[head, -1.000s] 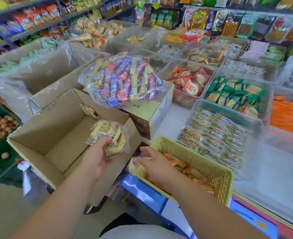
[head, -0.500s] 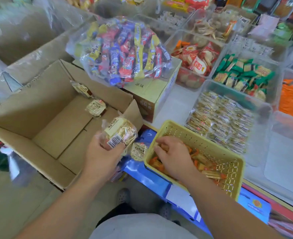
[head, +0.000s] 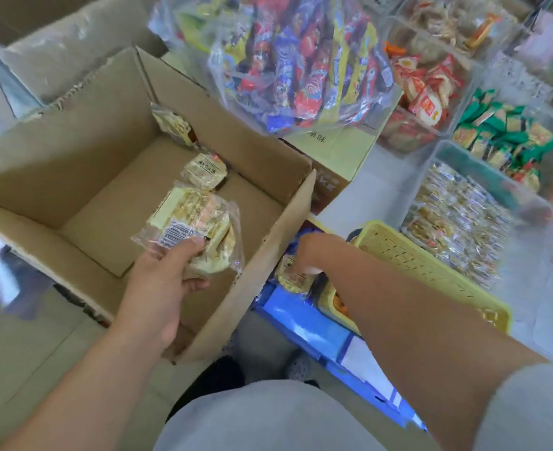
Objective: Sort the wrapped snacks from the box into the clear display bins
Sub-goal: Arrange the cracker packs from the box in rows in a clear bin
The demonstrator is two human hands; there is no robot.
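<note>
Left hand [head: 163, 288] is clutching a wrapped cake [head: 194, 227] above the cardboard box [head: 73, 177]; right hand [head: 304, 252] is reaching a fallen pack [head: 293, 278] at four o'clock, grip unclear; binning probably follows.

Little legible print. On the flat top of the yellow carton [head: 340, 148], two printed characters, the second reading 味, the first half under the clear bag of sweets [head: 304, 60]. On the wrapped snack [head: 197, 229] held in the left hand [head: 161, 288], a white barcode label, digits too small to read. On the wrapped snack lying in the cardboard box [head: 205, 172], a white strip of dark characters, blurred beyond reading. On the red packets [head: 426, 104] in a clear bin, a yellow logo, unreadable.
</note>
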